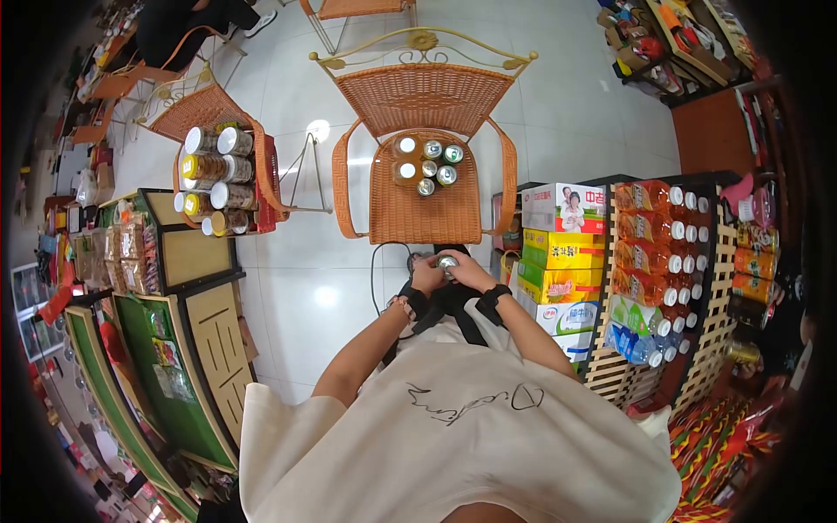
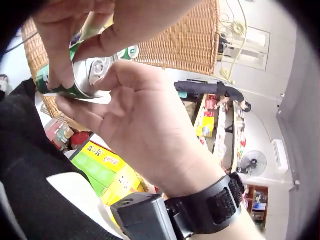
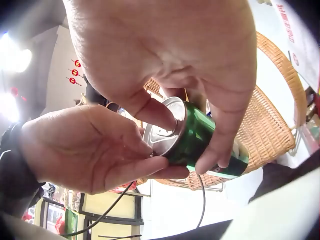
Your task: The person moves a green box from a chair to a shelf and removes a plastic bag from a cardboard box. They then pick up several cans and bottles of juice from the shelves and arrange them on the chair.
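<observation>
Both of my hands meet on one green can [image 3: 200, 137], held just in front of my chest at the middle of the head view, below the wicker chair [image 1: 425, 187] that fills the upper centre; my right hand [image 3: 165, 55] wraps the can's body from above, thumb on the near side and fingers curled over the far side, so it is gripping the can firmly; my left hand [image 3: 85, 150] comes in from the left of the right-wrist frame, palm turned toward the can's silver lid, its fingers lying under and against the rim, touching and propping rather than clearly clasping. The can lies tilted nearly on its side; its long axis runs from the lid at centre frame down toward the lower right, so the lid faces my left palm and the base points away toward the chair. My right thumb sits on the lid's edge, nearest the pull tab; several more cans [image 1: 427, 161] stand on the chair seat beyond, well apart from my hands.
</observation>
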